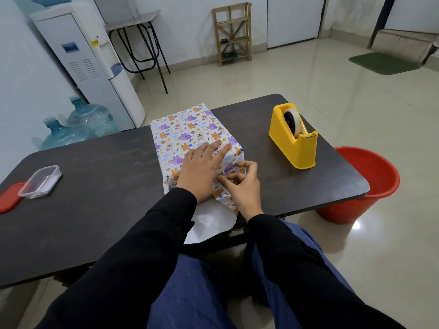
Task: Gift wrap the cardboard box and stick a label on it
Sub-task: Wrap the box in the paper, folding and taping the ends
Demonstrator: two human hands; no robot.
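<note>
Pressing flat, open-fingered left hand (202,169) on the wrapped box (183,131), right hand (240,186) pinching its near-end paper flap (222,195), tape dispenser (294,136) right.

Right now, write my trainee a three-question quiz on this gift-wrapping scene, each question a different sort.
1. True or false: the yellow plastic tape dispenser touches the paper-wrapped rectangular box.
2. The right hand is: A) pinching the animal-print wrapping paper at the box's near end; B) pulling tape; C) resting on the table.
3. Fill in: the round red plastic bucket stands on the ___.
Key: 1 false; 2 A; 3 floor.
</note>
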